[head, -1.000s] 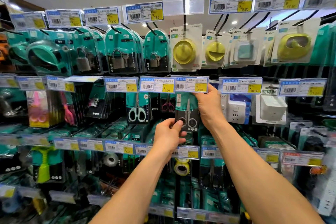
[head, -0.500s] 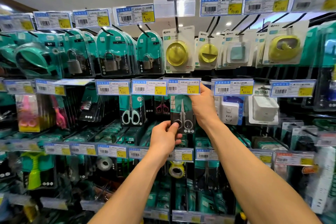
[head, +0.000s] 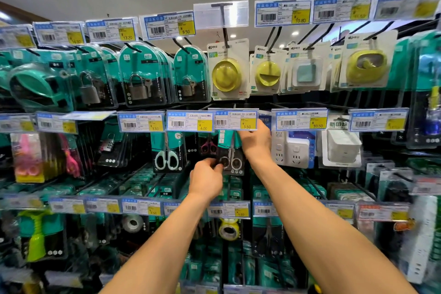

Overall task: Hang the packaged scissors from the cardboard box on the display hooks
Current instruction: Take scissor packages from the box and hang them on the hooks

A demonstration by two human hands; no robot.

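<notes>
Head view is showing a shop display wall of hooks and price tags, seen from below the top row. At the far left, pink scissors (head: 27, 157) are hanging in a clear pack, and above them teal padlock packs (head: 140, 74) are filling the upper row. Right of those, white-handled scissors (head: 167, 150) are hanging under a tag marked 3.50. Near the middle, the left hand (head: 206, 178) is reaching up from below, its fingers pressed together and pinching the lower left corner of the packaged scissors (head: 230, 153), a teal and black card with dark-handled scissors inside. That pack is sitting upright just under the price tag (head: 235, 119) that also reads 3.50, in the middle row of the wall. The right hand (head: 256, 141) is gripping the pack's upper right edge, fingers curled behind the card and touching the underside of the tag. Whether the card's hole is already over the hook cannot be told, since the tag is hiding it. Further right, white power sockets (head: 293, 150) are hanging beside the right wrist, and yellow round items (head: 226, 74) are hanging in the row above.
</notes>
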